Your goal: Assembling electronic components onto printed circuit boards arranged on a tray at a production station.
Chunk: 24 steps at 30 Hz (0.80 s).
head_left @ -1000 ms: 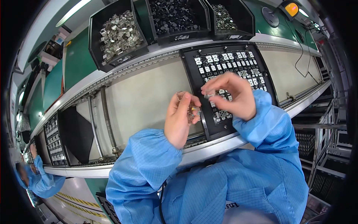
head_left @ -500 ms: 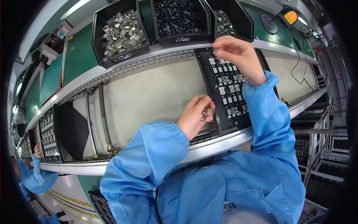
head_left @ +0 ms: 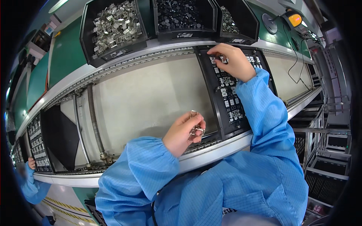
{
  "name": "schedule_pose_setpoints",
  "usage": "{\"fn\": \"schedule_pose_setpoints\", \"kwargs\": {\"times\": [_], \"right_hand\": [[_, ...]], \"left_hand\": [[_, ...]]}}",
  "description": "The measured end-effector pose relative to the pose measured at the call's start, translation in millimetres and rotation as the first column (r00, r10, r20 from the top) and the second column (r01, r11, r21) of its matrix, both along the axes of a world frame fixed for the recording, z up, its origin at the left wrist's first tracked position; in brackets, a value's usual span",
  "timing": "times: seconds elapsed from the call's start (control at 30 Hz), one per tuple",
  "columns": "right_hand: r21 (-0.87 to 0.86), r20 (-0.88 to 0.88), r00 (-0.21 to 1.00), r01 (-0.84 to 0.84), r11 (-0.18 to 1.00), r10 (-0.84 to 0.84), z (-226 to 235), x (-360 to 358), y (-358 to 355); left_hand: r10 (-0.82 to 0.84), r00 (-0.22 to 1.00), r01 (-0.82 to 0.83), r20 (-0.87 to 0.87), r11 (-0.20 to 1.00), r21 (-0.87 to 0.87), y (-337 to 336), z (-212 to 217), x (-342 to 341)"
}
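Observation:
My left hand (head_left: 181, 133) is closed around several small silvery metal frames (head_left: 198, 131), which stick out past the thumb and fingertips above the conveyor's pale bed. My right hand (head_left: 234, 62) reaches down to the far left corner of a black carrier (head_left: 222, 126), its thumb and index finger curled together at the board. What the fingertips grip is too small to make out. In the carrier lies a circuit board panel (head_left: 236, 114) with rows of white and silvery parts. My right hand and sleeve cover part of it.
Beyond the conveyor rail (head_left: 151, 52) stand a bin of silvery metal pieces (head_left: 118, 26), a bin of dark round parts (head_left: 181, 17) and a bin of small metal parts (head_left: 230, 22). A co-worker's hand (head_left: 31, 163) touches another board panel (head_left: 37, 145) at far left. An orange lamp (head_left: 294, 18) stands back right.
My right hand has come down from above the carrier's far edge onto the board's far left corner. My left hand has moved left and nearer, still holding the metal frames.

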State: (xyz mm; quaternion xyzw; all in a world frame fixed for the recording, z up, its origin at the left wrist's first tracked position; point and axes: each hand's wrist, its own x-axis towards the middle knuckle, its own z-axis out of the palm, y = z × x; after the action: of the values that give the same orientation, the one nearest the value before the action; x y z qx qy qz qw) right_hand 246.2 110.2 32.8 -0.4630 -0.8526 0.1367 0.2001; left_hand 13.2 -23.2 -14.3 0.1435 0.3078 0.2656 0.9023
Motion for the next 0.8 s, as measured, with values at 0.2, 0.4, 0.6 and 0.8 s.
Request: {"fn": "schedule_pose_setpoints", "kwargs": {"times": [0.2, 0.4, 0.6, 0.8], "right_hand": [[0.117, 0.124, 0.991, 0.033, 0.993, -0.048, -8, -8, -7], [0.274, 0.249, 0.968, -0.03, 0.961, -0.041, -11, -10, -10], [0.251, 0.22, 0.975, -0.015, 0.968, -0.042, -9, -15, -11], [0.277, 0.227, 0.973, -0.036, 0.96, -0.029, -11, -16, -11]], "left_hand": [[-0.005, 1.0, 0.005, 0.017, 1.0, -0.024, 0, 5, -3], [-0.012, 1.0, 0.012, 0.016, 0.999, -0.035, -1, 7, -1], [-0.017, 1.0, 0.017, 0.005, 0.999, -0.04, -1, 9, -1], [-0.028, 1.0, 0.028, 0.004, 0.999, -0.028, -1, 7, -2]]}}
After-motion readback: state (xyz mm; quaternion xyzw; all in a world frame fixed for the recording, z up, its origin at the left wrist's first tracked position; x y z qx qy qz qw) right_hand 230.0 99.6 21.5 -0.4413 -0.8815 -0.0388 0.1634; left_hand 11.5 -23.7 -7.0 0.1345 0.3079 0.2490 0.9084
